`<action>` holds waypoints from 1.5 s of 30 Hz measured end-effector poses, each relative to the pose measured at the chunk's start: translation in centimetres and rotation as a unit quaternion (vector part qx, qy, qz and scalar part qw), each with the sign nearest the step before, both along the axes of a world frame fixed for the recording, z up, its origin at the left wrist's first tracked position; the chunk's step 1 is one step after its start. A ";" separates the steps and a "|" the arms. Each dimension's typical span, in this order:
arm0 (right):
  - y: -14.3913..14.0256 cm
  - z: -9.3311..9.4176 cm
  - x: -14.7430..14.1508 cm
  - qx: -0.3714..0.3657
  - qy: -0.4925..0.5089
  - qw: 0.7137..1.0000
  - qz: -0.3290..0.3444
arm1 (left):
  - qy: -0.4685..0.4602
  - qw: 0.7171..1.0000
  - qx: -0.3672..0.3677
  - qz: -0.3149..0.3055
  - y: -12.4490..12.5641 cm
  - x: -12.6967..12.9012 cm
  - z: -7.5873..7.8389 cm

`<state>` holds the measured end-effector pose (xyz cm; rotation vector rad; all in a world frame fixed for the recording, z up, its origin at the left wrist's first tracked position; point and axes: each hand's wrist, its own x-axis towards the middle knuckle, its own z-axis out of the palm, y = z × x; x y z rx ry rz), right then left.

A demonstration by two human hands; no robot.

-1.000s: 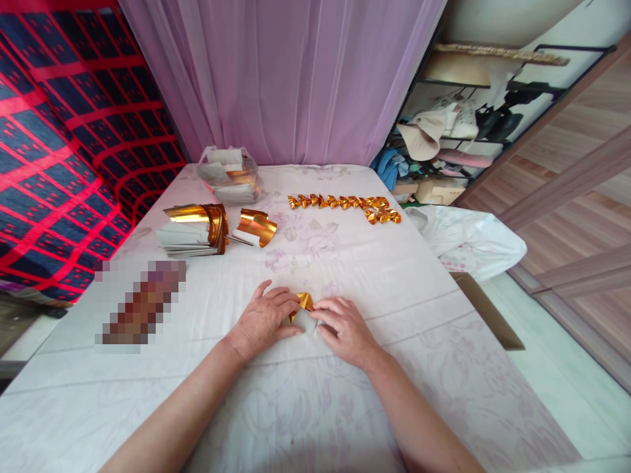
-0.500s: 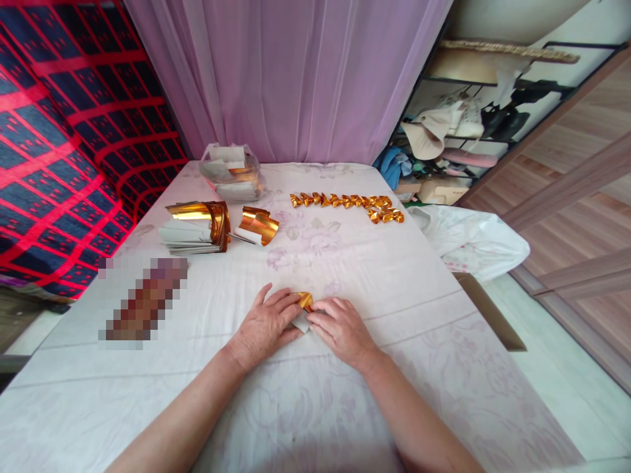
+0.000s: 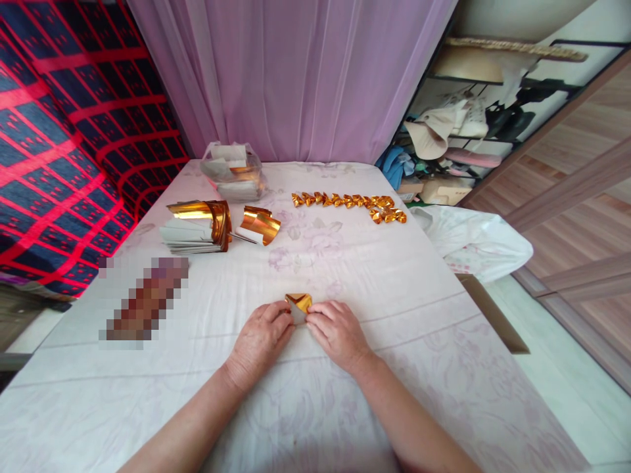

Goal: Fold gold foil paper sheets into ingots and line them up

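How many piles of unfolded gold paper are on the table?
3: a big stack at the left, a curled bunch beside it, and a bagged lot behind them by the curtain. The bag may hide more.

Home room, purple curtain (image 3: 296, 72), cluttered shelf (image 3: 473, 131)

— Where do your hands sit?

— Your left hand (image 3: 259, 338) and right hand (image 3: 338, 333) lie palm down, side by side near the front edge, fingertips meeting in the middle.

— And the arms?

— Both forearms are bare and angle inward from the bottom corners; your fingers are curled and pressing down, thumbs tucked.
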<state>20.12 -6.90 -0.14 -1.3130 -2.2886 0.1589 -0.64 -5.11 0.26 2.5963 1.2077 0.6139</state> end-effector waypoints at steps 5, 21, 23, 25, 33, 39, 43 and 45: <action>0.0 -0.2 -0.5 -0.010 0.034 0.999 -0.030 | -0.030 0.999 -0.015 0.020 0.0 0.6 0.1; 0.1 -0.6 -1.3 -0.006 0.053 0.995 -0.080 | -0.047 0.998 0.048 0.008 0.2 0.8 -0.4; 0.1 -0.5 -1.3 -0.007 0.057 0.995 -0.080 | -0.030 0.998 0.063 0.000 0.1 0.6 -0.5; 0.2 -0.5 -1.3 -0.011 0.060 0.995 -0.082 | -0.011 0.997 0.075 -0.005 -0.1 0.4 -0.6; 0.0 -0.5 -1.0 -0.022 0.075 0.994 -0.076 | 0.030 0.996 0.083 -0.020 -0.4 0.4 -0.5; -0.1 -0.6 -0.7 -0.023 0.087 0.992 -0.087 | 0.032 0.995 0.089 -0.022 -0.4 0.5 -0.5; 0.0 -0.7 -0.8 -0.019 0.084 0.992 -0.089 | 0.029 0.995 0.086 -0.030 -0.4 0.4 -0.7; 0.0 -0.7 -0.7 -0.015 0.084 0.993 -0.087 | 0.029 0.996 0.084 -0.031 -0.4 0.4 -0.7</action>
